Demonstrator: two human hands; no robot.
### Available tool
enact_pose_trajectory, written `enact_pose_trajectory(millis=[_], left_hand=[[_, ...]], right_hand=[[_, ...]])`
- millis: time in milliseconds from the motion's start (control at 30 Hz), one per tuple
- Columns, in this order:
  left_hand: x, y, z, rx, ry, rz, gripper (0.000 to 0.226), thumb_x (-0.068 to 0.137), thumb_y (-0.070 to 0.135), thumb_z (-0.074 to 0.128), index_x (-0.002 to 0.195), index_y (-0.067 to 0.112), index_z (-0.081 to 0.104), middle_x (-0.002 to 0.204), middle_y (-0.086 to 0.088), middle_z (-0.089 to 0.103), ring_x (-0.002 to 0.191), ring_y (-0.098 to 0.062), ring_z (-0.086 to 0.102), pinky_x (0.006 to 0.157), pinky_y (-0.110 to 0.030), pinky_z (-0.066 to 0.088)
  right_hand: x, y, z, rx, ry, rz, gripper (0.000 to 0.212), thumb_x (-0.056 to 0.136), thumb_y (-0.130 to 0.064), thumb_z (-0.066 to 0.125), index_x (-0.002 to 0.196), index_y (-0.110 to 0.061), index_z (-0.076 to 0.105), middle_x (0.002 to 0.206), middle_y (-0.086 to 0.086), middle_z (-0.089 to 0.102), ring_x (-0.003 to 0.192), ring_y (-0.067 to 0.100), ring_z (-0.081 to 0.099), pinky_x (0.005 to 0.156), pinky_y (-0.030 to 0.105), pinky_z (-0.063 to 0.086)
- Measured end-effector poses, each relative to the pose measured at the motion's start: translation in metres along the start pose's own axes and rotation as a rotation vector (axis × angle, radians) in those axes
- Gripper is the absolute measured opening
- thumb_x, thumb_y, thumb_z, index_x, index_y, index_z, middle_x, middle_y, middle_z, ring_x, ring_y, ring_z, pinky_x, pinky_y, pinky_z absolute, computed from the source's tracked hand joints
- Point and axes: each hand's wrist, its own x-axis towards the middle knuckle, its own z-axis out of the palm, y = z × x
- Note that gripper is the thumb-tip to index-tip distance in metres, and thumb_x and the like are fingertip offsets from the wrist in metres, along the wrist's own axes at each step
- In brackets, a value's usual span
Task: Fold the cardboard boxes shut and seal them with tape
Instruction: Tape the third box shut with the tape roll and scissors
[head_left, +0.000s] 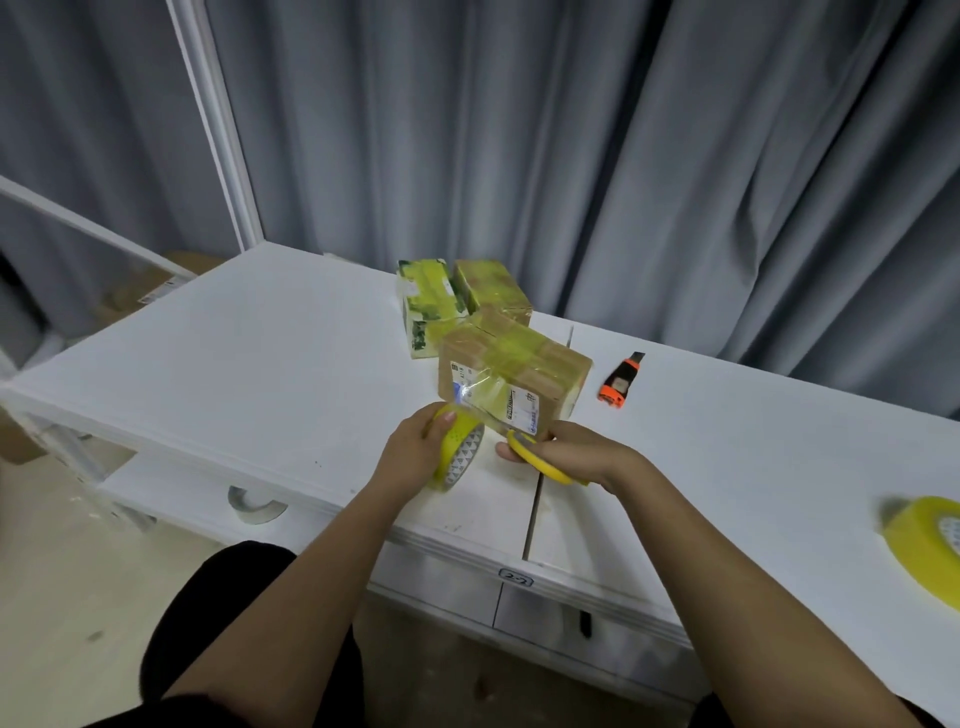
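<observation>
On the white surface (291, 364): third box (511, 382) nearly sealed.
Left hand (415, 447) fingers grip tape roll (460, 452); right hand (571, 449) grips yellow scissors (540, 460) to cut.

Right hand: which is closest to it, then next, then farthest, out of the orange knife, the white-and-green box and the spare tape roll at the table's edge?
From the right hand, in the head view:
1. Orange knife, just beyond it, slightly to its right.
2. White-and-green box, at the back, to its left.
3. Spare tape roll, far right at the table's edge.
</observation>
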Motion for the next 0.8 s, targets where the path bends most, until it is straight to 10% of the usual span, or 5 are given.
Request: enact_pose_trajectory(millis=[200, 267, 800], left_hand=[[0.000, -0.003, -0.002, -0.043, -0.019, -0.010, 0.035, 0.100, 0.027, 0.044, 0.128, 0.010, 0.056, 0.127, -0.009, 0.059, 0.118, -0.024, 0.053, 0.104, -0.040, 0.039], [0.000, -0.003, -0.002, -0.048, -0.019, 0.000, 0.033, 0.100, 0.026, 0.044, 0.127, 0.010, 0.057, 0.125, -0.008, 0.061, 0.115, -0.024, 0.055, 0.102, -0.039, 0.040], [-0.003, -0.004, -0.005, -0.079, -0.029, 0.006, 0.034, 0.100, 0.025, 0.045, 0.128, 0.010, 0.056, 0.128, -0.006, 0.059, 0.119, -0.020, 0.053, 0.104, -0.035, 0.038]], right_hand=[[0.010, -0.015, -0.005, 0.048, -0.053, -0.034, 0.056, 0.083, -0.062, 0.059, 0.120, -0.021, 0.063, 0.101, 0.005, 0.068, 0.076, 0.010, 0.055, 0.072, 0.023, 0.046], [0.012, -0.017, -0.007, -0.008, -0.035, 0.008, 0.066, 0.078, -0.066, 0.061, 0.097, -0.003, 0.064, 0.094, 0.022, 0.063, 0.074, 0.018, 0.052, 0.071, 0.030, 0.044], [0.022, 0.008, 0.010, -0.683, 0.267, 0.053, 0.043, 0.083, -0.047, 0.062, 0.063, -0.017, 0.039, 0.067, 0.000, 0.044, 0.063, 0.019, 0.047, 0.048, 0.025, 0.030]])
